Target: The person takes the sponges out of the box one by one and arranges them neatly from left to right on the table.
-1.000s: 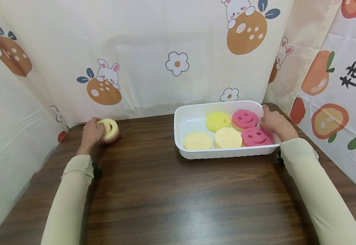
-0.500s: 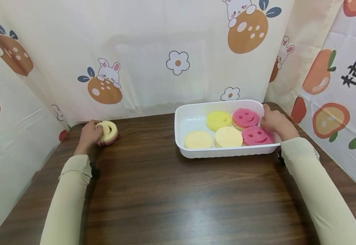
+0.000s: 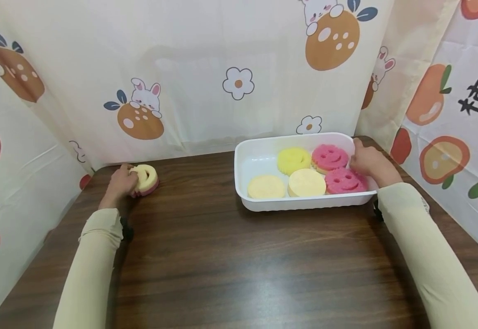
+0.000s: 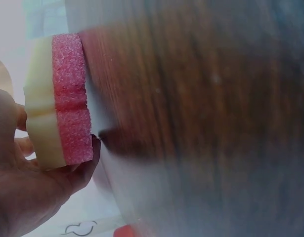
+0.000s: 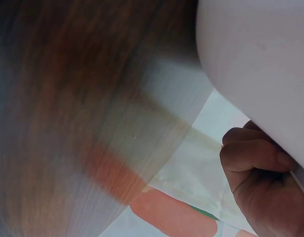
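My left hand (image 3: 120, 185) holds a round smiley-face sponge (image 3: 146, 177) by its left edge at the table's far left corner. The sponge has a cream layer on top and a pink one below. In the left wrist view its pink side (image 4: 72, 98) faces the wood, close over it, with a fingertip at its lower edge. My right hand (image 3: 369, 160) grips the right end of a white plastic tray (image 3: 296, 204); in the right wrist view the curled fingers (image 5: 253, 154) meet the tray's outer wall (image 5: 255, 64).
Inside the tray lie two pink smiley sponges (image 3: 346, 181), a bright yellow one (image 3: 293, 161) and two plain cream discs (image 3: 307, 183). A dark wood table (image 3: 206, 256) carries everything. Printed curtains (image 3: 197, 105) hang along the back and both sides.
My left hand has brought the sponge slightly left and lower, towards the table top. The right hand and the tray have stayed in place.
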Demonstrator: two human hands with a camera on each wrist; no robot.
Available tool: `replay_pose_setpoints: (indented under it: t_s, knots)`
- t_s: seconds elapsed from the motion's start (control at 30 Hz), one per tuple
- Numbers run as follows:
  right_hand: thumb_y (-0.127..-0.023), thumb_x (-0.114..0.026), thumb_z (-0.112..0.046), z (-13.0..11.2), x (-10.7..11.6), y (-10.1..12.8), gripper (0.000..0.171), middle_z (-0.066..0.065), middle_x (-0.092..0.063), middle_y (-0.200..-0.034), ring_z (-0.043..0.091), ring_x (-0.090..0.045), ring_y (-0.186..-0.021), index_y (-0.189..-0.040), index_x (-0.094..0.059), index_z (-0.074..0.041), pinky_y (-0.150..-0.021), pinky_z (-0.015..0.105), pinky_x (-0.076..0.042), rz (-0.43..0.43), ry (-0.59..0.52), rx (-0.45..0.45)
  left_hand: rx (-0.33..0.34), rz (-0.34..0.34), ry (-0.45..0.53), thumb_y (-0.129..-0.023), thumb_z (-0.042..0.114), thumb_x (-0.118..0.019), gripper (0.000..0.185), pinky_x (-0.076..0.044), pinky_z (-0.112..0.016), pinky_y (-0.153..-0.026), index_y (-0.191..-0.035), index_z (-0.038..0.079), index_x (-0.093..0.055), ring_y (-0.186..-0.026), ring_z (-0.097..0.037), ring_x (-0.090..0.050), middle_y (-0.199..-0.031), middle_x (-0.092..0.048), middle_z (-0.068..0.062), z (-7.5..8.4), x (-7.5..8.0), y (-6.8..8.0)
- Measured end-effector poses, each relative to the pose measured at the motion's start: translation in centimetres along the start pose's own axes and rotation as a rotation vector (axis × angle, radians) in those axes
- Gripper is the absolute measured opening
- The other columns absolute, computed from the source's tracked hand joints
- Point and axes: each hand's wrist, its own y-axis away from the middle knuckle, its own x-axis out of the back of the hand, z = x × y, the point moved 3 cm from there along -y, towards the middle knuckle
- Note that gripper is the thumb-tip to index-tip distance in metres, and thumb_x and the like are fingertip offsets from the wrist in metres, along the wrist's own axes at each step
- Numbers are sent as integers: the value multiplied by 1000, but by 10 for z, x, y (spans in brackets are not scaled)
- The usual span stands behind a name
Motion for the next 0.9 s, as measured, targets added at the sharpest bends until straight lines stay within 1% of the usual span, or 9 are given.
replay_pose_setpoints:
  t_s: [0.13, 0.2, 0.23, 0.3, 0.37, 0.43, 0.63, 0.8, 0.9]
  knots:
    - [-94, -44, -19, 2, 2, -1, 77, 44, -38, -127, 54, -48, -111, -152, -2, 10, -99, 73, -38, 12, 5, 2, 12, -32, 41, -96, 19, -24, 59, -53, -31, -56, -145, -14, -24, -54, -19, -62, -105, -51, -31, 4, -1, 0]
    - [-95, -43, -19, 3, 1, -2, 77, 44, -38, -128, 54, -48, -112, -152, 0, 9, -100, 73, -37, 3, -1, 1, 15, -42, 34, -95, 18, -25, 59, -54, -32, -58, -145, -15, -24, -56, -19, -62, -111, -49, -34, 4, -1, 0]
    - [-95, -43, -20, 3, 1, -3, 77, 45, -38, -129, 54, -48, -112, -152, 1, 9, -100, 73, -37, 0, -3, 3, 18, -46, 31, -95, 17, -26, 59, -55, -34, -60, -145, -15, -24, -59, -22, -63, -115, -47, -35, 4, -1, 1]
    - [-96, -42, -20, 4, -1, -4, 77, 45, -38, -130, 55, -48, -114, -152, 2, 9, -101, 73, -36, -5, -5, 7, 16, -40, -1, -95, 18, -27, 59, -56, -40, -70, -144, -16, -25, -78, -31, -65, -126, -44, -39, 3, -1, 2]
    - [-96, -43, -20, 3, -2, -5, 79, 45, -37, -130, 56, -47, -115, -153, 3, 8, -102, 73, -36, -8, -9, 4, 13, -28, -26, -95, 18, -27, 59, -53, -47, -83, -143, -17, -27, -100, -41, -60, -135, -40, -42, 1, -1, 4]
    - [-96, -43, -20, 4, -3, -6, 78, 45, -38, -130, 57, -47, -116, -153, 2, 8, -102, 73, -36, -2, -4, 7, 16, -23, -40, -95, 19, -27, 59, -49, -51, -90, -142, -17, -28, -112, -46, -51, -139, -38, -42, 0, -1, 6]
    - [-96, -43, -20, 3, -4, -5, 77, 45, -37, -131, 57, -47, -116, -152, 1, 9, -101, 73, -36, 0, -4, 12, 42, -31, -39, -96, 20, -27, 59, -49, -44, -80, -143, -16, -27, -109, -44, -49, -139, -38, -41, -3, -1, 7]
    - [-96, -44, -20, 3, -3, -4, 77, 44, -38, -129, 55, -48, -113, -152, 0, 8, -100, 73, -37, 9, -11, 13, 31, -18, -50, -96, 21, -27, 59, -44, -56, -94, -143, -16, -28, -115, -46, -44, -140, -36, -42, -3, 0, 6]
    - [-96, -43, -20, 3, -3, -4, 76, 44, -37, -130, 55, -48, -114, -152, 0, 8, -100, 73, -37, 6, -12, 11, 28, -8, -54, -97, 21, -26, 59, -44, -56, -95, -143, -16, -29, -115, -45, -43, -141, -36, -42, -2, 1, 7]
